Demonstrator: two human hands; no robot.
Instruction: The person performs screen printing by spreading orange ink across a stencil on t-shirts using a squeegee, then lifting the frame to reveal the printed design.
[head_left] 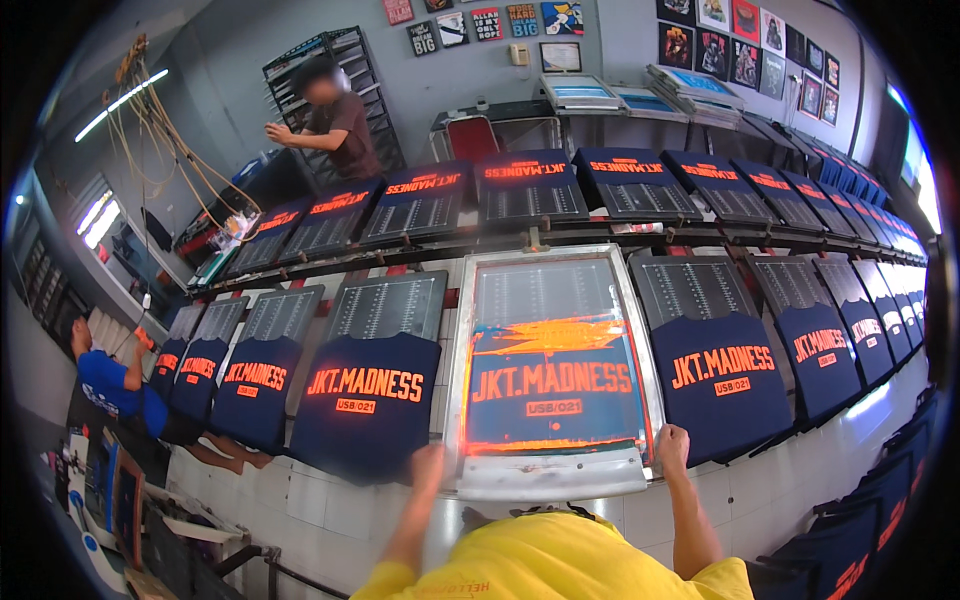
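A metal-edged printing screen (458,380) lies over a platen straight in front of me, with orange ink smeared across its mesh and along its near end. Through the mesh, orange lettering shows on dark blue cloth. My left hand (427,467), slightly blurred, is closed at the screen's near left corner. At the near right corner my right hand (673,447) is closed against the frame's side. Dark blue shirts with orange lettering lie on the neighbouring platens: a left shirt (365,430) and a right shirt (725,425).
A far row of platens (530,205) with similar shirts runs behind mine. One person (345,130) stands at the back left; another person in blue (125,385) is at far left. Stacked screens (590,95) rest at the back. Dark shirts (870,520) hang at lower right.
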